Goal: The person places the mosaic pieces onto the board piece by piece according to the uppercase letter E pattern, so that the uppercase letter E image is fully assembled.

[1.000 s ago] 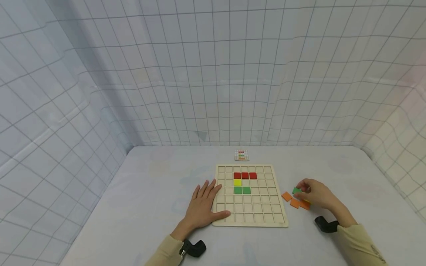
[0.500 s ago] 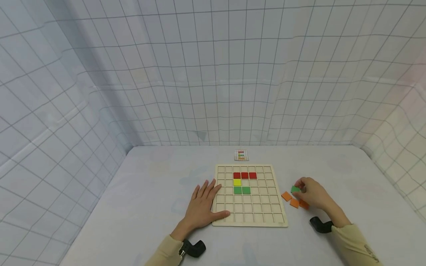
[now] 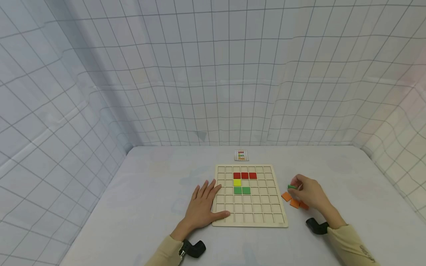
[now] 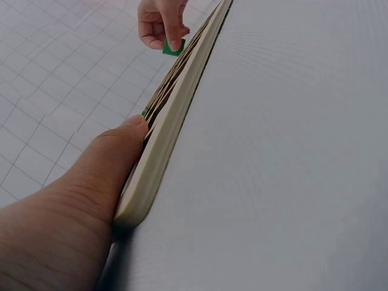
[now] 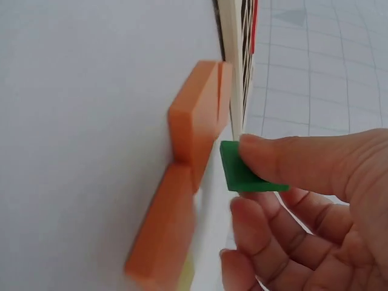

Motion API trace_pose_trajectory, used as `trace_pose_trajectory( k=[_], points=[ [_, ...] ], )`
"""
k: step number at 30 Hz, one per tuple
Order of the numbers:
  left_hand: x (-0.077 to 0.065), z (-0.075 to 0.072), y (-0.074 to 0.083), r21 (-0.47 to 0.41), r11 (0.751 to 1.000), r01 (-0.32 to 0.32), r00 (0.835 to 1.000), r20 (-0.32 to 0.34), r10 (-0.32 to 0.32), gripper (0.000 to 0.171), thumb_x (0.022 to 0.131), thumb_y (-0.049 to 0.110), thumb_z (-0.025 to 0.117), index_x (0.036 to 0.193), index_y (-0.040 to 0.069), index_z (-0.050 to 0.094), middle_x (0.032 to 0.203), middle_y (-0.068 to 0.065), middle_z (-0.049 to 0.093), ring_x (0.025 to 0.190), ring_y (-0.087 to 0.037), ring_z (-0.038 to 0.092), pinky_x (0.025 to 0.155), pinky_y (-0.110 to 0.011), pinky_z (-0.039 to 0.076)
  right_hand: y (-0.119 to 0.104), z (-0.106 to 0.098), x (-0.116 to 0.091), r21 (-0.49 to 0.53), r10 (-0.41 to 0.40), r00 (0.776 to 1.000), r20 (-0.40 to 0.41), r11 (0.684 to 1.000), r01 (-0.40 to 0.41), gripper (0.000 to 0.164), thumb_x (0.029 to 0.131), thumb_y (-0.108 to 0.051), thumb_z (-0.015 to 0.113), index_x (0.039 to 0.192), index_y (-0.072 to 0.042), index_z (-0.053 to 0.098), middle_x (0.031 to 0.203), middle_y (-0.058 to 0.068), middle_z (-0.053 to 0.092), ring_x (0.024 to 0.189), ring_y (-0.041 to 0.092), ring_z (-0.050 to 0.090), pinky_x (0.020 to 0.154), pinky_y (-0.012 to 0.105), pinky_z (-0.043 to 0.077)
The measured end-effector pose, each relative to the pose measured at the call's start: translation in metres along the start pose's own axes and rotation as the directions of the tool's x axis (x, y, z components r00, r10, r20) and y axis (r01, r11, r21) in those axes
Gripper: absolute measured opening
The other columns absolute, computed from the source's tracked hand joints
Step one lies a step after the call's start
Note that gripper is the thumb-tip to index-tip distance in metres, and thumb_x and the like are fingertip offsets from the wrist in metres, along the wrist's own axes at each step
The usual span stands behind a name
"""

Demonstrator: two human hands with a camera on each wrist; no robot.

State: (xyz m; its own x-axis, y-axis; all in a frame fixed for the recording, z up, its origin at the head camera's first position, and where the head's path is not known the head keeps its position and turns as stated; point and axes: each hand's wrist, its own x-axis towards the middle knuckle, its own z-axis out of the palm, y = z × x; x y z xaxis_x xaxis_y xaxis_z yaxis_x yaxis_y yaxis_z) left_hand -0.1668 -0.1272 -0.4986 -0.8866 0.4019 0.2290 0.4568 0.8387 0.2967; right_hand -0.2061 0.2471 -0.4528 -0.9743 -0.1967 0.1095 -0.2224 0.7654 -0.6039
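Between thumb and fingers my right hand (image 3: 309, 191) pinches a green square tile (image 5: 239, 170), lifted just above the loose tiles right of the board. Several orange tiles (image 3: 287, 197) lie under and beside that hand; a bit of a yellow tile (image 5: 187, 273) shows behind one in the right wrist view. My left hand (image 3: 200, 210) rests with spread fingers on the left edge of the wooden grid board (image 3: 247, 218), its thumb across the lower left cells. Set in the board are three red tiles (image 3: 244, 176), one yellow tile (image 3: 237, 182) and two green tiles (image 3: 242, 190).
A small card (image 3: 241, 155) printed with a coloured grid pattern lies behind the board. The white table (image 3: 149, 192) is backed and flanked by a grid-lined white curtain (image 3: 213, 74). A black wrist device (image 3: 194, 249) sits on each wrist.
My right hand has picked the green tile up from the pile and moved a little left and away, tilting the tile. The left hand stays put on the board.
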Motion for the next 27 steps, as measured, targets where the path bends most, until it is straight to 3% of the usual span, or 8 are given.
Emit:
trace_pose_trajectory(
  k=[4,7,16,27],
  points=[
    [0.000,0.000,0.000,-0.002,1.000,0.001,1.000,-0.001,-0.001,0.095,0.079,0.076,0.049,0.149,0.014,0.031,0.155,-0.009,0.022,0.142,-0.030,0.014,0.110,-0.053,0.008,-0.009,0.006,0.003,0.029,-0.080,0.994,-0.077,0.996,0.082,0.015,0.081,-0.005,0.073,0.085,-0.006,0.059,0.074,-0.001,0.056,0.061,0.013,0.050,0.051,0.026,0.042],
    [0.000,0.000,0.000,-0.002,1.000,0.007,1.000,0.004,-0.007,0.095,0.080,0.076,0.049,0.149,0.014,0.031,0.155,-0.008,0.021,0.142,-0.030,0.013,0.110,-0.052,0.007,-0.017,0.014,0.007,0.071,-0.123,0.989,-0.087,0.989,0.129,0.015,0.081,-0.004,0.074,0.085,-0.007,0.060,0.074,-0.002,0.055,0.063,0.013,0.049,0.053,0.025,0.042],
    [0.000,0.000,0.002,0.002,1.000,0.012,1.000,0.013,-0.012,0.094,0.080,0.075,0.049,0.149,0.014,0.032,0.155,-0.008,0.022,0.142,-0.029,0.013,0.111,-0.051,0.007,-0.043,0.041,0.019,0.188,-0.213,0.976,0.050,0.962,0.200,0.012,0.083,0.002,0.070,0.089,-0.008,0.065,0.083,-0.004,0.062,0.070,0.010,0.057,0.062,0.025,0.050],
    [0.000,-0.002,0.003,0.003,1.000,0.020,1.000,0.023,-0.020,0.093,0.080,0.075,0.049,0.149,0.015,0.032,0.155,-0.007,0.021,0.142,-0.029,0.013,0.111,-0.051,0.007,-0.060,0.054,0.028,0.154,-0.238,0.965,0.110,0.963,0.220,0.008,0.084,-0.001,0.070,0.086,-0.009,0.068,0.078,-0.005,0.062,0.068,0.011,0.053,0.061,0.026,0.047]
  ],
)
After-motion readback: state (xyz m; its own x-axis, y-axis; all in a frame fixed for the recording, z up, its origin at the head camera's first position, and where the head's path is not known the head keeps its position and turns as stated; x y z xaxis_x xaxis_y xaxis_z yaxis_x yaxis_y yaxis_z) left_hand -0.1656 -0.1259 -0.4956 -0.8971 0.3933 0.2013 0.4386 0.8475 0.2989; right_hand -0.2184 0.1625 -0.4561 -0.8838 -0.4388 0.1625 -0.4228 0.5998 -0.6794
